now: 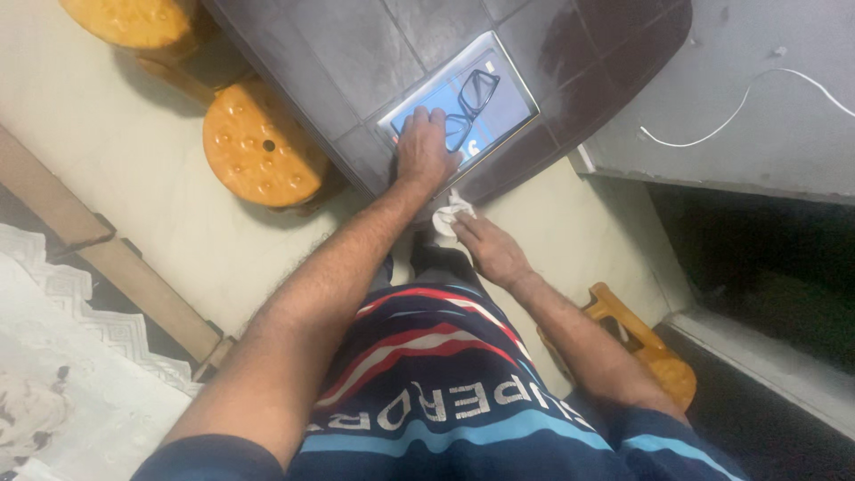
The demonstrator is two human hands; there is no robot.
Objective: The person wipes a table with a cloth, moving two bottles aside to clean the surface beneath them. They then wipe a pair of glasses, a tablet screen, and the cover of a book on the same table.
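Head view, looking straight down past the torso.

Hidden or cut off: the dark tiled table [374,53] runs out of frame at the top; only its near rounded edge shows. The person's striped shirt blocks the floor directly below. The dark opening at right is too dim to read. Of the wooden stools, one [263,147] shows whole, one [134,20] is cropped at the top edge, and one [646,343] sits half behind the right forearm.

Counts: three stools, one tablet, one pair of glasses, one white cloth, one white cable [739,107] on the grey surface at right.

Room: pale floor lies open between the table and the wooden plank at left. The tablet [503,107] lies near the table's front edge, lit blue, with the black glasses [472,93] resting on its screen.

Left hand [426,151]: palm down, fingers spread flat on the tablet's near corner, just beside the glasses; pressing, not gripping anything.

Right hand [490,249]: below the table edge, fingers closed around the crumpled white cloth [448,216], which pokes out past the fingertips, close to the left wrist.
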